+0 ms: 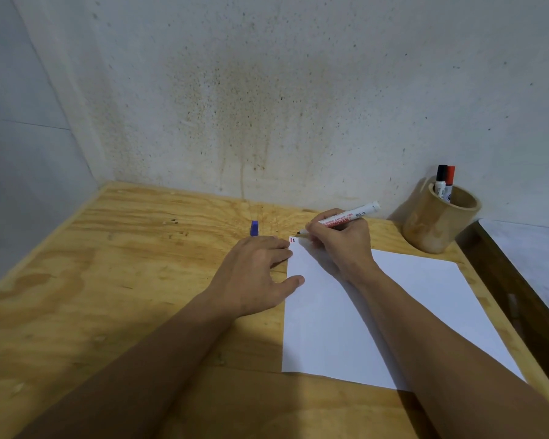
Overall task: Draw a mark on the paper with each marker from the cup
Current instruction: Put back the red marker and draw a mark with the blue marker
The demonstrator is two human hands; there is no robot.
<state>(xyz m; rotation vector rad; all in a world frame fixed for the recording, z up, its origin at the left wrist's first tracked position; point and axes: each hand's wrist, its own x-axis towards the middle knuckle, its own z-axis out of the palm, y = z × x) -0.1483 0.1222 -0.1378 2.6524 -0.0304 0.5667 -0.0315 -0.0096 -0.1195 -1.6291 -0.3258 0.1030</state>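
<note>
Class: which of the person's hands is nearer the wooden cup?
Right. The right hand, gripping a marker, is just left of the cup; the left hand lies farther left, at the paper's edge.

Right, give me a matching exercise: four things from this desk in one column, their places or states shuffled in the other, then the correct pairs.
Column one
1. white marker
2. blue cap
3. black and red markers
4. paper

Column two
A. standing in the wooden cup
B. lying flat on the plywood table, small marks at its far left corner
C. gripped in the right hand, tip by that corner
D. sticking out beyond the fingers of the left hand

Pairs: 1-C, 2-D, 3-A, 4-B
</note>
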